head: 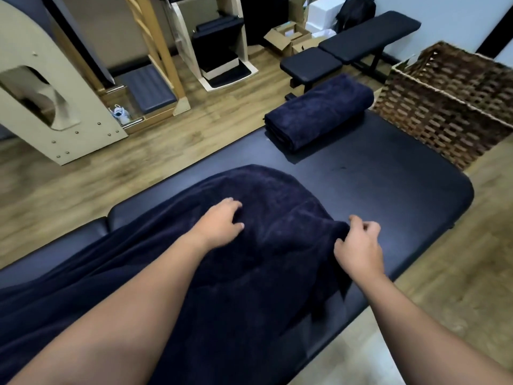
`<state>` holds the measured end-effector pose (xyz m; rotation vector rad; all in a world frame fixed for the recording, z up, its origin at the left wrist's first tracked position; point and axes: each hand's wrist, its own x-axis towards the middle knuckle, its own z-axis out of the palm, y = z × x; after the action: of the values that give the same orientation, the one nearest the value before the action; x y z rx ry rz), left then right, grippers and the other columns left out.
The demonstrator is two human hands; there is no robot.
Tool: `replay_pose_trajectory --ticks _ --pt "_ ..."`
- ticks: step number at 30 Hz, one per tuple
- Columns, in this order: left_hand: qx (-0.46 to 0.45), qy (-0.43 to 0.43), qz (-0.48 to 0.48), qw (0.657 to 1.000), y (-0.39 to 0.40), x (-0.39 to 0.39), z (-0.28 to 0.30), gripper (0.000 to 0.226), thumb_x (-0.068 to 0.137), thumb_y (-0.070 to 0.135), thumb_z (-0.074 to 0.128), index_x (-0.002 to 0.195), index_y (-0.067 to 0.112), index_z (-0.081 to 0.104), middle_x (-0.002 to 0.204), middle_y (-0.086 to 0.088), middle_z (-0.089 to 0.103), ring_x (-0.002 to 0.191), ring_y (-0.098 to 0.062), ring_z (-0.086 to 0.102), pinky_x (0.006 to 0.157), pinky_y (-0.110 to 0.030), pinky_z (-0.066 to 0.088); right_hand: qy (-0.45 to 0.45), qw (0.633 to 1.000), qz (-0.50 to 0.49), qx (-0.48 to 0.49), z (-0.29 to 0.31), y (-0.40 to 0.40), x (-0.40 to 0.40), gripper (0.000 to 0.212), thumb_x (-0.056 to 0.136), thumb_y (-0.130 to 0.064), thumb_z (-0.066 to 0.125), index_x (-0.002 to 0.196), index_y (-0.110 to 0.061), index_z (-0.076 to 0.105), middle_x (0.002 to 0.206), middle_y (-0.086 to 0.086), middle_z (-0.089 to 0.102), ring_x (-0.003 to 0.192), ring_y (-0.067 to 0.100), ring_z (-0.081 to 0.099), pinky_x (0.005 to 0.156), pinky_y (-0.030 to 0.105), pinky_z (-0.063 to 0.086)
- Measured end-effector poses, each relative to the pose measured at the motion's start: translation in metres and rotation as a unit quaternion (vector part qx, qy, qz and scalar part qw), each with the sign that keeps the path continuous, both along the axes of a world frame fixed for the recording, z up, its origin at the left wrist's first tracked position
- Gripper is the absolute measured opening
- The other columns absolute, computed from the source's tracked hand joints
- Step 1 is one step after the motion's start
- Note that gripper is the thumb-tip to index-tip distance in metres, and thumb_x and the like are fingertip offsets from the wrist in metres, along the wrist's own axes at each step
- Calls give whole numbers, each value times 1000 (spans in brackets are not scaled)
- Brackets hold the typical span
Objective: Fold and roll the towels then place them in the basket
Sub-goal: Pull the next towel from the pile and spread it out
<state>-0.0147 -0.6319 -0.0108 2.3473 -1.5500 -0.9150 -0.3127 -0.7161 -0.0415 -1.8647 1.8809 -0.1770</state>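
A dark towel point(249, 245) lies spread along the near worktop point(388, 184), rumpled and not yet folded flat; it is laid out lengthwise, probably so it can be folded and then rolled. A rolled towel point(319, 112) waits at the far end, just beside the basket point(449, 107) on the floor to the right, handy for dropping in. The left hand point(219, 226) rests on the cloth, fingers point(234, 204) loosely curled, pressing into it. The right hand point(359, 247) pinches the towel's right edge.
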Motion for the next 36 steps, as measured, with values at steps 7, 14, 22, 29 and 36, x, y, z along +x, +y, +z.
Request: replay_pose_trajectory --ticks 7,14,22,29,36 --pt "28 -11 36 999 104 -5 -14 10 95 27 60 87 22 56 83 8 63 79 -18 61 70 -32 50 47 963 245 -107 -26 75 28 55 77 -18 76 130 -14 60 137 12 49 124 35 47 94 54 47" --pt "128 -26 -3 991 238 -9 -19 31 95 51 59 85 22 52 76 9 58 73 -14 59 56 -27 38 -6 840 534 -96 -32 169 46 39 82 -57 59 109 -29 63 110 -8 51 100 21 52 81 39 47" --pt "227 -107 -34 967 386 -20 -13 68 67 71 73 106 23 43 92 5 59 81 -22 61 65 -37 46 72 760 642 -65 -41 217 75 51 70 -51 77 115 -35 60 110 -13 50 99 18 54 79 34 46" --pt "168 -164 68 970 442 -22 -25 30 86 26 56 114 21 47 115 -2 49 103 -26 58 70 -38 43 126 772 619 -78 -15 220 105 29 87 -37 64 116 -32 65 108 -7 66 102 23 66 82 39 50" --pt "74 -203 267 939 437 23 -5 28 98 22 45 124 24 55 109 -9 66 94 -37 65 76 -42 53 67 835 533 -116 18 208 174 20 94 -32 68 110 -27 77 107 8 61 103 35 58 85 44 55"
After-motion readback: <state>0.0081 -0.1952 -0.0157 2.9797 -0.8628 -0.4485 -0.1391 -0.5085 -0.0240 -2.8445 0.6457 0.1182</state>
